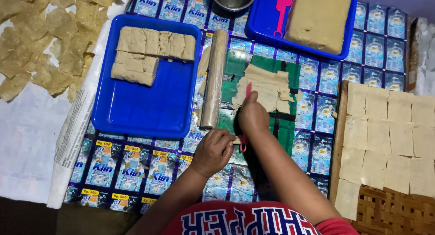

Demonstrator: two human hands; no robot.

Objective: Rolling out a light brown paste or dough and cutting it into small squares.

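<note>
Blue printed sachet sheeting covers your worktop [362, 49]; your right hand [252, 113] has its fingers closed round a pink knife [245, 121], blade on the rolled dough sheet [265, 87] over the green mat [285, 126], beside the rolling pin [214, 78]. Your left hand [213, 151] rests curled, fingers pressed together, just beside it

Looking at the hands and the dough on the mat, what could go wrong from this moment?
1. The left hand rests close to the pink knife that the right hand holds; a slip might cut a finger.
2. The thin dough sheets lie stacked and overlapping, so they may stick or tear.
3. The rolling pin lies loose beside them and could roll onto the sheets.
</note>
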